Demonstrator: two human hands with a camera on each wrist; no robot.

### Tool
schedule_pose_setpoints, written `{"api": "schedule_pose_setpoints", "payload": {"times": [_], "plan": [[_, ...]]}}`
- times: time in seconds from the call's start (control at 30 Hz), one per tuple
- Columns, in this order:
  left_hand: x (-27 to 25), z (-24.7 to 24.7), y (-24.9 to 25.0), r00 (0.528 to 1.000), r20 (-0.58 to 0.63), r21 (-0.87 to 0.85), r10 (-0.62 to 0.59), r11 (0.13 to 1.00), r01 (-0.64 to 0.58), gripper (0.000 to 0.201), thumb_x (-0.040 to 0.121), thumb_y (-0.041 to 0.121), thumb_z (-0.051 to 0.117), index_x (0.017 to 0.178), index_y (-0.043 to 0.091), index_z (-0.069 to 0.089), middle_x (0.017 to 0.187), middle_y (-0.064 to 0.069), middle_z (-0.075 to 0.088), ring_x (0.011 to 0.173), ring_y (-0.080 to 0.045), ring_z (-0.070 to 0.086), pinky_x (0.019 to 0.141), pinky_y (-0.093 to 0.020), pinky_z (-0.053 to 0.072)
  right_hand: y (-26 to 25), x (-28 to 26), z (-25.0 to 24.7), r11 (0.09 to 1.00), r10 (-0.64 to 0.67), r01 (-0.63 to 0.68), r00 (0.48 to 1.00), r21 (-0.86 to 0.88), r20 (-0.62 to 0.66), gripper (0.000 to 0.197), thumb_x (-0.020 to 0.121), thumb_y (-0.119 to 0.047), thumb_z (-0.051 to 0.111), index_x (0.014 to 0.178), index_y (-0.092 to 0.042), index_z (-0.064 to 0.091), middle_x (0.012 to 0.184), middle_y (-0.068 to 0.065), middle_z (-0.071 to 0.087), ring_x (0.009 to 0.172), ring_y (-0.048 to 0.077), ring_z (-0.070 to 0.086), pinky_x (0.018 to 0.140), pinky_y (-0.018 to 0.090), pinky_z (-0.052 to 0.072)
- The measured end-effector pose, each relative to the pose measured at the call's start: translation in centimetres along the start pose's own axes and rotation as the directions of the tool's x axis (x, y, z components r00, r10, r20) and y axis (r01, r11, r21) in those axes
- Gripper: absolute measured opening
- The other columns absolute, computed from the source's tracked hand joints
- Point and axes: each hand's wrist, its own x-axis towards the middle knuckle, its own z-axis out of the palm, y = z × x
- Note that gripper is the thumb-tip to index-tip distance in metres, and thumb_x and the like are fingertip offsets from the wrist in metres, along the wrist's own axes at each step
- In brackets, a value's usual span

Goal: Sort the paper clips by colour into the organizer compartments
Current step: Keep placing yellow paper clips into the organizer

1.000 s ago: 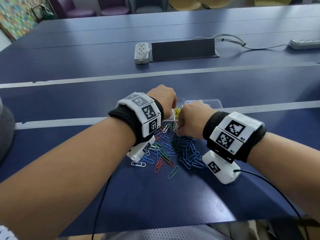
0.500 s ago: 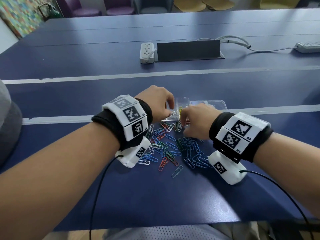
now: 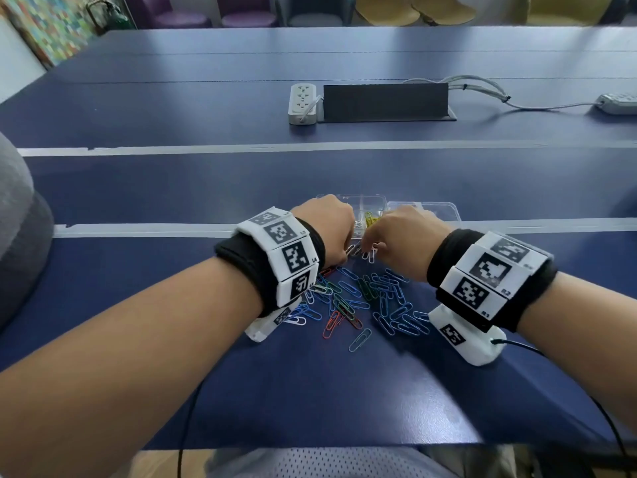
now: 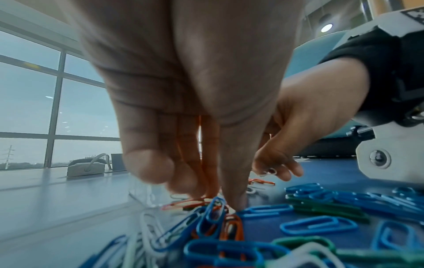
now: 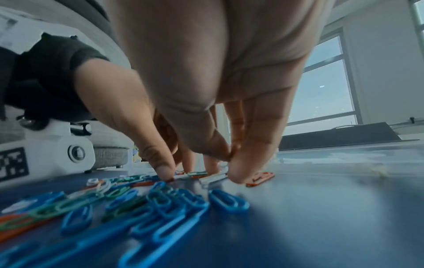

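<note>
A pile of paper clips [image 3: 365, 298], mostly blue with green, orange and white ones, lies on the blue table. Beyond it stands the clear organizer [image 3: 425, 205], with yellow clips [image 3: 370, 219] in one compartment. Both hands reach down at the pile's far edge. In the left wrist view my left hand [image 4: 215, 197] brings thumb and fingertips together on an orange clip [image 4: 183, 203] that lies on the table. My right hand [image 5: 229, 163] pinches a white clip [image 5: 213, 178] between thumb and forefinger, low over the table. In the head view the hands [image 3: 344, 250] [image 3: 375, 248] hide their fingertips.
A white power strip [image 3: 303, 103] and a black cable box [image 3: 386, 101] sit far back at mid table, with a second power strip [image 3: 618, 103] at the right. Thin black cables run from both wrist units off the near table edge [image 3: 310, 443].
My left hand has come back from over the organizer to the far edge of the pile. My right hand has shifted slightly and dropped its fingertips onto the white clips.
</note>
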Motion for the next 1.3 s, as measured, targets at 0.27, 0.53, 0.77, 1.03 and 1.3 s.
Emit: {"api": "schedule_pose_setpoints", "payload": {"times": [0.27, 0.53, 0.77, 1.03, 1.3], "plan": [[-0.2, 0.4, -0.7, 0.999, 0.013, -0.017, -0.037, 0.999, 0.038, 0.013, 0.080, 0.015, 0.062, 0.072, 0.021, 0.070, 0.073, -0.001, 0.057, 0.082, -0.026, 0.066, 0.074, -0.035, 0.056, 0.3, -0.8, -0.6, 0.999, -0.020, 0.020, 1.000, 0.039, 0.006, 0.025, 0.086, -0.015, 0.052, 0.100, -0.024, 0.071, 0.097, 0.003, 0.068, 0.082, 0.015, 0.047, 0.084, 0.029, 0.049], [0.6, 0.5, 0.3, 0.996, -0.040, -0.032, -0.083, 0.996, 0.082, 0.025, 0.080, 0.035, 0.067, 0.092, 0.012, 0.070, 0.092, -0.007, 0.067, 0.080, -0.025, 0.059, 0.077, -0.034, 0.054, 0.1, -0.7, -1.0, 0.987, -0.152, 0.152, 0.988, -0.056, 0.000, 0.031, 0.085, -0.012, 0.052, 0.105, -0.024, 0.073, 0.103, 0.003, 0.064, 0.099, 0.023, 0.060, 0.086, 0.033, 0.051], [0.8, 0.6, 0.5, 0.995, -0.011, -0.009, -0.100, 0.995, 0.100, 0.020, 0.080, 0.023, 0.069, 0.094, 0.009, 0.070, 0.097, -0.010, 0.069, 0.089, -0.028, 0.066, 0.079, -0.037, 0.056, 0.4, -0.7, -1.1, 0.948, -0.227, 0.250, 0.965, -0.198, 0.131, 0.029, 0.090, -0.019, 0.052, 0.114, -0.022, 0.068, 0.113, 0.003, 0.057, 0.104, 0.025, 0.058, 0.080, 0.029, 0.047], [0.4, 0.7, 0.4, 0.994, 0.007, -0.033, -0.105, 0.994, 0.105, 0.011, 0.078, 0.022, 0.062, 0.082, 0.012, 0.065, 0.090, -0.007, 0.068, 0.086, -0.027, 0.066, 0.077, -0.035, 0.057, 0.4, -0.8, -1.7, 0.915, -0.285, 0.321, 0.943, -0.244, 0.173, 0.027, 0.090, -0.022, 0.048, 0.099, -0.015, 0.072, 0.104, 0.004, 0.061, 0.097, 0.022, 0.060, 0.080, 0.029, 0.048], [0.9, -1.3, -0.6, 0.979, -0.150, -0.240, -0.136, 0.966, 0.097, 0.012, 0.082, 0.017, 0.061, 0.086, 0.017, 0.072, 0.090, -0.004, 0.072, 0.090, -0.021, 0.066, 0.079, -0.028, 0.051, 0.7, -0.3, -2.2, 0.985, -0.163, 0.161, 0.986, -0.058, -0.036, 0.015, 0.076, -0.020, 0.056, 0.075, -0.016, 0.071, 0.058, 0.000, 0.056, 0.063, 0.023, 0.047, 0.067, 0.028, 0.048]]}}
